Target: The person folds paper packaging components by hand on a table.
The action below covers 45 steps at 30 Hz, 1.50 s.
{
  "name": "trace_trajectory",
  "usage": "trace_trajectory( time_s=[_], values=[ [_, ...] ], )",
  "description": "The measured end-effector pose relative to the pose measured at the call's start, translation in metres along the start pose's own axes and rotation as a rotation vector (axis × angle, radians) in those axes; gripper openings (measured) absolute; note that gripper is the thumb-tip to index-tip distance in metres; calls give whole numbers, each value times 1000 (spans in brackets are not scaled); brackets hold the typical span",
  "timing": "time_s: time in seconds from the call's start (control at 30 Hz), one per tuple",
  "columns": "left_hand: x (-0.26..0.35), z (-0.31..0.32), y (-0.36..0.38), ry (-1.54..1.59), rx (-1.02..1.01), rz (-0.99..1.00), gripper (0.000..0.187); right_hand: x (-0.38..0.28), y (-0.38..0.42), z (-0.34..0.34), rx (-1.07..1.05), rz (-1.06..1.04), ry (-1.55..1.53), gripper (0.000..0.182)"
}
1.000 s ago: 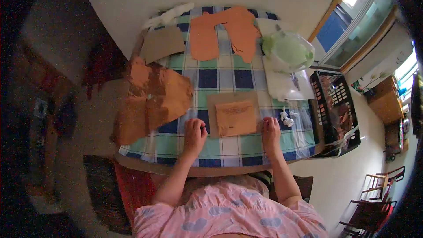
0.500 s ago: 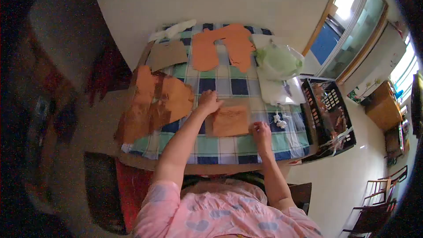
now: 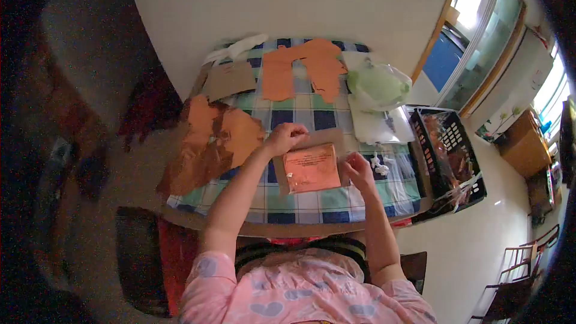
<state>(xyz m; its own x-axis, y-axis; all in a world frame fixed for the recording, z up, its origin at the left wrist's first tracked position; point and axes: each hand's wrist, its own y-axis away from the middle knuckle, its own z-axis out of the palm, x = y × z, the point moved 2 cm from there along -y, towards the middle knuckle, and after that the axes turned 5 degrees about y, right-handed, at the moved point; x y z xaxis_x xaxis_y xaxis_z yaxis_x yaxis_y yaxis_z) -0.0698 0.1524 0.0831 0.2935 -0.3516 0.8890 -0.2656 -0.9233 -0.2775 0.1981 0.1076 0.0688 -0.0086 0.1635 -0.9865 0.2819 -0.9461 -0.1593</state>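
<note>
Both hands, left hand (image 3: 286, 137) and right hand (image 3: 359, 168), hide cardboard (image 3: 318, 138) edges; grip unclear.

Domestic room, a home put to craft work. Small table (image 3: 384, 195) pushed against a plain pale wall (image 3: 288, 0), covered with a blue-green checked cloth. Orange cut pieces (image 3: 300, 66) at the far edge, more orange sheets (image 3: 210, 144) hanging over the left edge, brown card (image 3: 228, 79) at the far left corner. Black plastic crate (image 3: 447, 150) just beside the right edge. Sliding window (image 3: 486, 30) to the right, wooden cabinet (image 3: 528, 144) and chairs (image 3: 516, 270) on a pale tiled floor
</note>
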Motion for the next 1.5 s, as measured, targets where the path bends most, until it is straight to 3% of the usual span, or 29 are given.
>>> trace_trajectory(
  time_s=[0.13,0.23,0.33,0.37,0.43,0.53,0.6,0.67,0.77,0.87,0.93,1.03,1.23,1.3,1.33,1.4,1.5],
  values=[
    [50,-23,22,-58,-5,-14,13,-10,-10,7,-190,47,211,18],
    [83,-40,41,-171,65,39,11,-20,-11,25,-199,37,292,18],
    [163,-70,72,-536,199,78,11,-43,-6,47,-58,-185,242,14],
    [161,-76,81,-558,173,96,13,-64,3,55,-9,-109,56,16],
    [153,-87,101,-603,120,123,18,-35,3,47,-13,-41,86,17],
    [124,-83,135,-870,4,-57,18,28,3,42,-32,-60,112,15],
    [144,-99,148,-763,155,-39,15,62,2,44,-23,-82,69,14],
    [148,-108,159,-626,325,86,13,17,10,64,-97,-150,104,16],
    [157,-105,169,-388,432,-67,14,-49,9,95,-173,-189,153,21],
    [152,-100,177,-350,419,35,15,-76,-4,111,-259,-234,241,23],
    [150,-98,184,-286,485,-6,17,-99,-7,122,-315,-296,387,21],
    [146,-97,193,-240,498,-71,18,-104,-5,133,-338,-231,316,15],
    [162,-111,229,-365,475,-87,19,-116,2,136,-481,-369,284,40],
    [183,-134,269,-337,574,-186,18,-126,7,125,-382,-251,112,35],
    [197,-147,296,-246,669,-262,17,-146,11,121,-458,-349,310,36],
    [244,-171,344,-543,672,-395,14,-188,34,110,-740,-630,988,35],
    [294,-190,413,-698,506,-673,12,-214,75,129,-1205,-902,1028,34]
  ],
)
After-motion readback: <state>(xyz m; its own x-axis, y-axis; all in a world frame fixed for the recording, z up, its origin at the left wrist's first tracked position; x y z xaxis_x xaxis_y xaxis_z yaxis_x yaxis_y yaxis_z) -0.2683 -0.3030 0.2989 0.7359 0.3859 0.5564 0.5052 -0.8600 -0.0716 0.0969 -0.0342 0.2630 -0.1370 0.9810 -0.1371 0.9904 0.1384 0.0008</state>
